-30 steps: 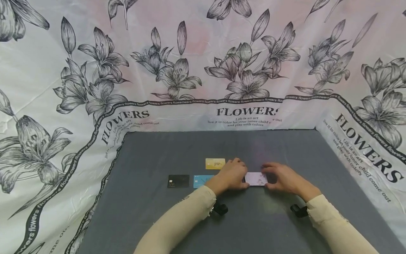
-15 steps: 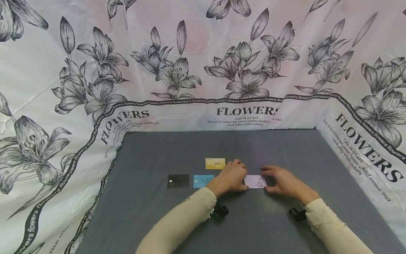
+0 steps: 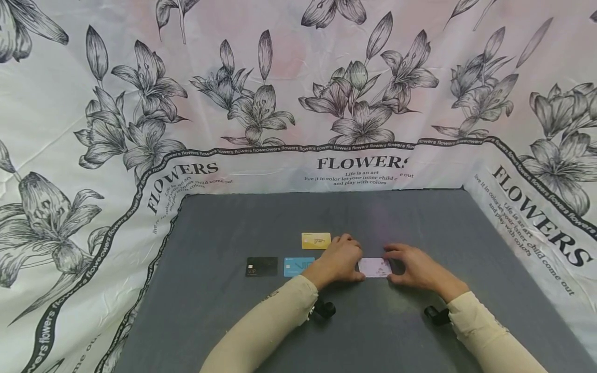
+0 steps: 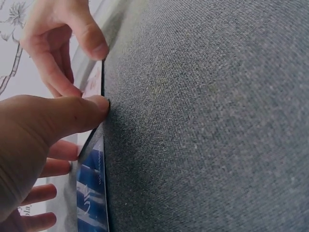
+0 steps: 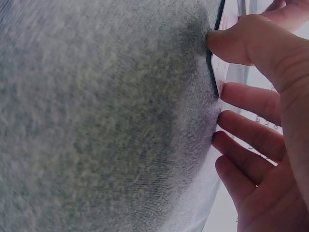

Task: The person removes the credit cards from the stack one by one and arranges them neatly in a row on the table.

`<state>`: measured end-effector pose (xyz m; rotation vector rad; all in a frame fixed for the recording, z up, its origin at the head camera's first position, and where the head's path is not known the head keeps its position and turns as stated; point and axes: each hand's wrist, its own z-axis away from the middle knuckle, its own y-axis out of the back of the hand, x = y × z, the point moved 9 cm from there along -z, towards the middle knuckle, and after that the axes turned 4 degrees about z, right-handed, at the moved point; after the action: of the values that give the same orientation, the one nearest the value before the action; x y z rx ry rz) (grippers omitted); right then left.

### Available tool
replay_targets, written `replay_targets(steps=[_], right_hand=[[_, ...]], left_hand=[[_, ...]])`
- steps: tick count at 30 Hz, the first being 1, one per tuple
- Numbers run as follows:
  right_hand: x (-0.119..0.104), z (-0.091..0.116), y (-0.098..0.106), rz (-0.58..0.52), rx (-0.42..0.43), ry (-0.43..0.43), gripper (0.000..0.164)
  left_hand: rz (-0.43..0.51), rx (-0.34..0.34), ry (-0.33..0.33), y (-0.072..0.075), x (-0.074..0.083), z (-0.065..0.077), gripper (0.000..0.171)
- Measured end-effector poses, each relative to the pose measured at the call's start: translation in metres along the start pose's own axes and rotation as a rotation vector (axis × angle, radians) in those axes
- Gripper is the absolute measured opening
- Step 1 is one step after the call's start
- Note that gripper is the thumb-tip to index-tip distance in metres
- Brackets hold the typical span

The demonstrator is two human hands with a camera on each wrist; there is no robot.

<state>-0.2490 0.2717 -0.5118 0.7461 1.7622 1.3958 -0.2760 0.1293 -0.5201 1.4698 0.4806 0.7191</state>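
Note:
A pale pink card [image 3: 374, 267] lies on the grey table between both hands. My left hand [image 3: 339, 260] pinches its left end, thumb at the near corner and index finger toward the far edge. At the right end my right hand [image 3: 417, 265] holds it the same way, with thumb and index finger; the other fingers [image 5: 248, 130] are spread. To the left lies a blue card [image 3: 295, 266], its right part hidden by my left wrist. Seen from the left wrist, the blue card [image 4: 90, 193] sits close beside the pink one.
Beyond the blue card lies a yellow card [image 3: 315, 240], close to my left fingers. A black card [image 3: 261, 267] is further left, level with the blue one. White flower-printed cloth [image 3: 359, 171] walls the grey table [image 3: 233, 321] at the back and sides.
The pink card and my right hand have shifted slightly toward me since a second ago. My left hand has stayed nearly in place, and the other cards lie as before.

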Motion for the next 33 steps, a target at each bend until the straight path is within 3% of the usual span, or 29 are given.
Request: replay_targets(steps=[5,13,22,33], right_hand=[[-0.002,-0.002,0.001,-0.004,0.001,0.014,0.049],[-0.006,-0.015,0.007,0.008,0.021,0.03,0.05],[-0.02,-0.044,0.014,0.003,0.011,0.054,0.054],[-0.038,-0.078,0.006,-0.012,-0.006,0.08,0.056]], left_hand=[[-0.024,0.004,-0.004,0.001,-0.002,0.0,0.052],[-0.027,0.042,-0.024,0.018,-0.01,0.002,0.057],[0.013,0.073,0.017,0.034,-0.038,0.011,0.064],[0.047,0.085,0.1,0.042,-0.077,0.028,0.065]])
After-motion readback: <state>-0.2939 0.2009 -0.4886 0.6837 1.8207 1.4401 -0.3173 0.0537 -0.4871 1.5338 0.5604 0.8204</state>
